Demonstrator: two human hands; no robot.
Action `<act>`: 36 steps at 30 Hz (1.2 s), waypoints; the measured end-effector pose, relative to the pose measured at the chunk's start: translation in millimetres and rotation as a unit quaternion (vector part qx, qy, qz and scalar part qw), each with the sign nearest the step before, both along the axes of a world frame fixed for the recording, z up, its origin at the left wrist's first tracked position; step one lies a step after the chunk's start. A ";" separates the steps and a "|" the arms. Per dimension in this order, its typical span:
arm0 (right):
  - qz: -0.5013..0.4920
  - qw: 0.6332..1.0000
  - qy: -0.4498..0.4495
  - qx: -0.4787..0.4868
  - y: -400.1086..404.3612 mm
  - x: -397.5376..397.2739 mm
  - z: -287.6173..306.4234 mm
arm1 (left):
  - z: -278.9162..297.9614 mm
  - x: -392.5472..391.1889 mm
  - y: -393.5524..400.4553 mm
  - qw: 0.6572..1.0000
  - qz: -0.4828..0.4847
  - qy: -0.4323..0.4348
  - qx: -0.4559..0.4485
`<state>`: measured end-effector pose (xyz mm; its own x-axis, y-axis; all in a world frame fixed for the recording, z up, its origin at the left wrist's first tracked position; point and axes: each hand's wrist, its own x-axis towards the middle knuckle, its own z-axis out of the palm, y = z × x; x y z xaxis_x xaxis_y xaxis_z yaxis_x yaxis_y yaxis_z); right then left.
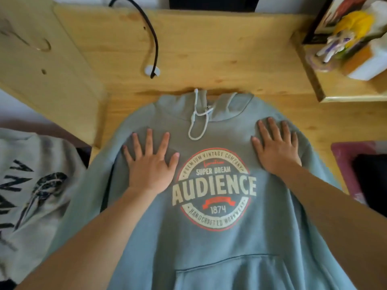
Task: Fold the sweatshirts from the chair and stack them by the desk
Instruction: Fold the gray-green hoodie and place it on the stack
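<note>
A grey-blue hooded sweatshirt point(209, 248) lies face up on the wooden desk point(209, 49), its round "AUDIENCE" print showing and its hood toward the far edge. My left hand point(149, 166) presses flat on the chest left of the print, fingers spread. To the right of the print, near the shoulder, my right hand point(276, 147) lies flat with straight fingers. White drawstrings point(196, 122) hang from the collar between my hands. A light grey sweatshirt point(31, 185) with a dark print lies off the desk at the left.
A black cable point(154, 42) runs across the desk to a white round fitting point(151, 71) beyond the hood. A wooden shelf point(335, 88) at the right carries a figurine point(343, 38) and boxes. A wooden side panel point(41, 59) stands at the left. A dark red object point(347, 164) sits at the right edge.
</note>
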<state>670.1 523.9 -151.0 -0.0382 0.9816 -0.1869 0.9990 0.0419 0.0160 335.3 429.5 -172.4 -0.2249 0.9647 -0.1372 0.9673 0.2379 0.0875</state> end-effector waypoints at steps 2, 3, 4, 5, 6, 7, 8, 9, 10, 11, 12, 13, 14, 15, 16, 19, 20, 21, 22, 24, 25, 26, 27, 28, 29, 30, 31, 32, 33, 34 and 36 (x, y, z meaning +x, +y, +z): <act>0.008 1.000 -0.013 -0.002 19.1 8.6 -0.4 | -3.6 1.9 16.0 1.000 0.001 0.004 0.016; 0.008 1.000 -0.018 -0.008 26.3 10.4 0.3 | -3.7 2.0 23.3 1.000 -0.001 0.006 0.016; 0.008 1.000 -0.020 -0.014 28.7 8.6 2.2 | -3.9 1.6 28.6 1.000 -0.006 0.007 0.014; 0.013 1.000 -0.020 -0.012 25.3 4.3 6.1 | -3.7 1.2 31.0 1.000 -0.013 0.007 0.010; 0.025 1.000 -0.013 0.000 14.5 -1.6 13.7 | -3.9 0.3 31.4 1.000 -0.018 0.006 0.005; 0.043 0.999 0.005 0.017 -3.0 -8.1 24.3 | -3.1 -1.3 32.1 1.000 -0.023 0.005 -0.004; 0.058 0.997 0.033 0.040 -27.4 -13.8 36.4 | -0.2 -2.7 33.1 1.000 -0.025 0.004 -0.016; 0.072 0.993 0.066 0.065 -56.9 -16.0 49.7 | 4.0 -1.7 32.0 0.999 -0.019 0.000 -0.030; 0.085 0.988 0.094 0.083 -89.1 -13.5 61.6 | 10.0 2.7 27.3 0.999 -0.008 -0.009 -0.038; 0.086 0.985 0.119 0.096 -122.2 -4.8 69.3 | 18.7 11.5 17.7 0.999 0.003 -0.021 -0.028; 0.068 0.984 0.131 0.103 -153.4 11.0 74.8 | 29.2 25.9 3.9 0.999 0.001 -0.041 0.003; 0.031 0.985 0.128 0.109 -182.1 34.1 77.2 | 39.6 45.9 -15.6 0.996 -0.014 -0.067 0.050; -0.022 0.987 0.109 0.116 -208.0 63.4 76.4 | 48.9 71.0 -41.2 0.990 -0.040 -0.096 0.095; -0.091 0.986 0.090 0.111 -230.8 95.8 73.6 | 57.0 100.0 -71.6 0.983 -0.075 -0.125 0.115; -0.169 0.979 0.069 0.095 -249.5 125.1 72.8 | 64.1 129.9 -103.4 0.976 -0.114 -0.152 0.105; -0.374 0.926 0.028 -0.043 -292.8 191.0 62.5 | 61.4 202.6 -184.8 0.964 -0.205 -0.171 -0.004; -0.404 0.910 0.040 -0.080 -301.8 200.7 58.8 | 55.8 216.7 -201.6 0.964 -0.212 -0.155 -0.048; -0.434 0.893 0.062 -0.102 -308.5 204.8 57.1 | 50.3 225.7 -213.3 0.963 -0.217 -0.137 -0.084; -0.471 0.870 0.106 -0.102 -313.1 206.4 54.5 | 44.0 231.2 -220.5 0.962 -0.227 -0.118 -0.100; -0.540 0.811 0.210 -0.084 -316.0 206.1 50.7 | 37.7 236.7 -224.0 0.961 -0.237 -0.081 -0.114; -0.561 0.786 0.246 -0.083 -317.5 206.0 51.9 | 37.1 238.7 -221.9 0.961 -0.235 -0.068 -0.129; -0.558 0.779 0.270 -0.092 -321.0 207.8 53.3 | 38.2 241.2 -219.7 0.961 -0.228 -0.054 -0.148; -0.525 0.797 0.279 -0.109 -322.5 212.3 58.6 | 43.5 245.2 -216.4 0.962 -0.211 -0.041 -0.167; -0.472 0.826 0.279 -0.130 -320.4 215.2 72.5 | 52.0 250.4 -211.9 0.964 -0.189 -0.033 -0.184; -0.416 0.861 0.259 -0.139 -315.3 219.5 88.9 | 60.6 257.5 -207.8 0.964 -0.163 -0.031 -0.206; -0.351 0.896 0.244 -0.120 -306.8 225.0 108.8 | 66.7 265.4 -204.2 0.964 -0.134 -0.043 -0.227; -0.293 0.922 0.242 -0.072 -295.0 230.6 132.8 | 72.5 274.1 -201.4 0.963 -0.098 -0.065 -0.242; -0.243 0.936 0.254 -0.013 -279.3 237.4 159.7 | 77.0 282.5 -200.0 0.963 -0.069 -0.081 -0.246; -0.210 0.938 0.274 0.034 -259.5 247.3 187.3 | 80.8 290.2 -199.8 0.965 -0.050 -0.091 -0.242; -0.189 0.935 0.295 0.058 -237.7 263.1 211.8 | 82.3 296.6 -200.9 0.967 -0.041 -0.094 -0.234; -0.146 0.954 0.253 0.069 -191.7 301.1 257.4 | 82.8 303.0 -204.1 0.970 -0.025 -0.088 -0.225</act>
